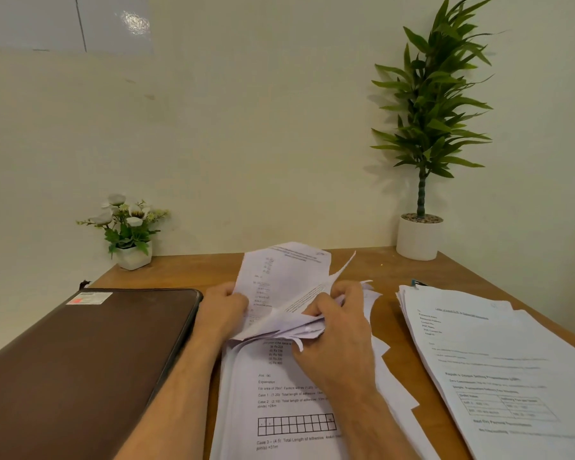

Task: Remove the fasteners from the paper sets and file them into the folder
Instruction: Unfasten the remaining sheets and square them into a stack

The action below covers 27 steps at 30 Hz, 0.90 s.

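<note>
Fingers (316, 310) of both hands are curling, gripping lifted sheets (286, 277); paper set (279, 393) lying lengthwise toward the desk's (389, 270) back edge.

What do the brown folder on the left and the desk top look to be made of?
The closed brown folder looks like leather or faux leather: smooth matte skin, rounded corners, a dark edge that may be a zip. The desk top looks like wood or wood-look laminate: warm brown, faint grain, slight sheen.
</note>
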### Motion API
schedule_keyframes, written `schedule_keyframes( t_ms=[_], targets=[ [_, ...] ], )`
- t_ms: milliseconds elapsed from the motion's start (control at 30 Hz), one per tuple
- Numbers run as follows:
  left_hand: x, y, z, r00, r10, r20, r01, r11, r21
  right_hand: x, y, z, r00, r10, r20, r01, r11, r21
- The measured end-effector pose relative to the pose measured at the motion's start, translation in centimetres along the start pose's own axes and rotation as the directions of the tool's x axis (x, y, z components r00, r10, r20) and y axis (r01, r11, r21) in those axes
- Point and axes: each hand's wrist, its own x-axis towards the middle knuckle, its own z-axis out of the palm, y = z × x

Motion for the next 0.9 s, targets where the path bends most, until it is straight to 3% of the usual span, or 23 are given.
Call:
schedule_keyframes(
  t_ms=[100, 200, 300, 433, 533, 733, 900],
  targets=[
    [-0.7, 0.4, -1.0, 0.996, 0.08, 0.038, -0.085, 0.983, 0.163, -0.3, -0.2, -0.2, 1.0, 0.028, -0.001, -0.028, 1.0, 0.012],
    [-2.3, 1.1, -1.4, 0.969, 0.193, 0.152, -0.155, 0.961, -0.229, -0.5, -0.3, -0.3, 1.0, 0.023, -0.02, -0.022, 0.999, 0.029],
    [-2.3, 0.9, -1.2, 0.854, 0.295, 0.428, -0.176, 0.939, -0.297, -0.4, -0.3, -0.3, 0.999, 0.032, -0.04, -0.031, 0.999, 0.028],
    [-2.0, 0.2, -0.9, 0.72, 0.226, 0.656, -0.042, 0.958, -0.284, -0.3, -0.2, -0.2, 0.999, 0.028, 0.023, -0.028, 0.999, 0.023],
    [-2.2, 0.4, -1.1, 0.724, 0.217, 0.655, -0.034, 0.959, -0.281, -0.2, 0.1, -0.2, 0.994, 0.05, 0.092, -0.052, 0.998, 0.022],
    [-4.7, 3.4, -0.9, 0.767, 0.3, 0.568, -0.135, 0.94, -0.315, 0.0, 0.0, -0.1, 0.995, 0.099, 0.028, -0.101, 0.994, 0.046],
    [-5.0, 4.1, -0.4, 0.848, 0.386, 0.364, -0.262, 0.901, -0.345, 0.1, 0.2, -0.5, 0.982, 0.149, 0.113, -0.152, 0.988, 0.01]
  ],
)
